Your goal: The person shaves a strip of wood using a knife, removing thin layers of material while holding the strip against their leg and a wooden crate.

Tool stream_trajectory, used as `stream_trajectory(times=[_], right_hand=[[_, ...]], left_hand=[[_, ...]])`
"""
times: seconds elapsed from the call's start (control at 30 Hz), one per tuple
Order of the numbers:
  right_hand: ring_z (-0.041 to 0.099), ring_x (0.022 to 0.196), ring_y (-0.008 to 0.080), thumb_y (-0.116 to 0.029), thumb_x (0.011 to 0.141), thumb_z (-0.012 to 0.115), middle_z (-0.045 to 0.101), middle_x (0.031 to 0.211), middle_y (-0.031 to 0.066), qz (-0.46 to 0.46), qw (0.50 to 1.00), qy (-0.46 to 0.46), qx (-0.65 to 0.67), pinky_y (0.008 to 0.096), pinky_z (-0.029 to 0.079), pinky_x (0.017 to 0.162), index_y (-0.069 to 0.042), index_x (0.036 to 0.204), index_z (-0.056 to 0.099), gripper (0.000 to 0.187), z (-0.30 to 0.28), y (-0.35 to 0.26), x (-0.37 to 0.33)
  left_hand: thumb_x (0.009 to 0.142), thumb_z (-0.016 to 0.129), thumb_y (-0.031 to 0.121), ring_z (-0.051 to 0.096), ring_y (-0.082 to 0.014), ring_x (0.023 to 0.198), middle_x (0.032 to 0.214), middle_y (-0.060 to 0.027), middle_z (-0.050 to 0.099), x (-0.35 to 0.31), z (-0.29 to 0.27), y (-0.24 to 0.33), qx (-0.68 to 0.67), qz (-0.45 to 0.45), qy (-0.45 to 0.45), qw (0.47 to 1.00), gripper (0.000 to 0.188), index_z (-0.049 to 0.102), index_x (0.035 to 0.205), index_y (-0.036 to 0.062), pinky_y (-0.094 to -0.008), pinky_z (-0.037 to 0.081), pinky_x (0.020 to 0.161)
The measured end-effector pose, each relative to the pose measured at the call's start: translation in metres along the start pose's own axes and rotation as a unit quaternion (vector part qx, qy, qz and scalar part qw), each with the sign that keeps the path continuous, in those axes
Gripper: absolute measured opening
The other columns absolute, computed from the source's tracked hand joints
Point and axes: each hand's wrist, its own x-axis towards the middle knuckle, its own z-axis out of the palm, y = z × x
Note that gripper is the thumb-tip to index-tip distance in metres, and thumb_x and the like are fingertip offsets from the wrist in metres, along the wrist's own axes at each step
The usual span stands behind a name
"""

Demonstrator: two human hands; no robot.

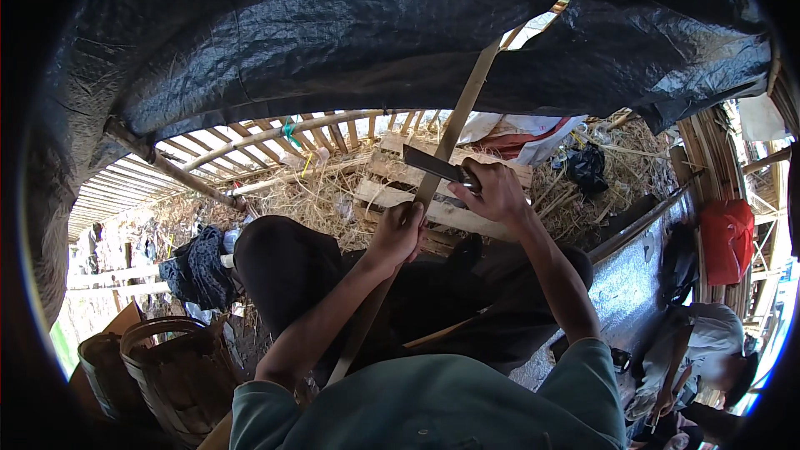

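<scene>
A long, flat strip that looks like split bamboo slants from beside my body up and away to the right, its upper part passing in front of the dark sheet. My left hand is closed around it, just above my lap. In my right hand is a knife with a broad dark blade. That blade lies across the strip a little beyond my left hand, pointing left. The knife's handle is mostly hidden by my fingers.
Black plastic sheeting hangs across the far side, with a torn gap. Wooden boards and straw lie beyond my knees. Baskets stand at lower left. A red bag hangs at right; another person sits below it.
</scene>
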Motion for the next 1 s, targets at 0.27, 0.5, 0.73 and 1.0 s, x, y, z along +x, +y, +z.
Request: stream_trajectory(times=[0.27,0.5,0.73,1.0], right_hand=[[0.058,0.061,0.0327,-0.038,0.075,0.065,0.058,0.064,0.0126,-0.070,0.997,0.014,0.000,0.0404,0.045,0.059,-0.002,0.090,0.057,0.040,0.003,-0.009,-0.009],[0.059,0.061,0.0300,-0.040,0.074,0.066,0.058,0.062,0.0106,-0.053,0.998,-0.038,-0.002,0.0391,0.046,0.059,-0.002,0.093,0.058,0.044,-0.001,-0.014,-0.006],[0.061,0.061,0.0272,-0.047,0.070,0.066,0.059,0.062,0.0089,-0.081,0.995,-0.065,-0.005,0.0375,0.048,0.061,-0.003,0.089,0.062,0.048,0.004,-0.017,-0.012],[0.062,0.061,0.0276,-0.047,0.068,0.067,0.062,0.066,0.0092,-0.082,0.994,-0.077,0.018,0.0368,0.049,0.061,-0.004,0.089,0.062,0.049,0.011,-0.012,-0.014]], left_hand=[[0.094,0.040,0.027,0.036,-0.0075,0.033,0.050,0.0001,0.041,-0.002,-0.002,0.005,-0.007,-0.039,0.005,0.999,0.033,0.045,0.073,0.0024,-0.0226,0.029,0.030],[0.094,0.039,0.026,0.037,-0.0069,0.033,0.051,-0.0003,0.042,0.000,-0.005,0.002,-0.003,-0.033,0.003,0.999,0.033,0.046,0.074,0.0014,-0.0224,0.029,0.031],[0.093,0.041,0.020,0.038,-0.0069,0.034,0.053,-0.0014,0.044,0.000,-0.003,0.002,-0.024,-0.027,0.011,0.999,0.026,0.046,0.076,0.0010,-0.0222,0.030,0.030],[0.093,0.038,0.039,0.038,-0.0057,0.034,0.055,0.0015,0.041,0.001,-0.005,-0.008,0.042,-0.040,0.010,0.998,0.036,0.046,0.080,0.0061,-0.0212,0.029,0.032]])
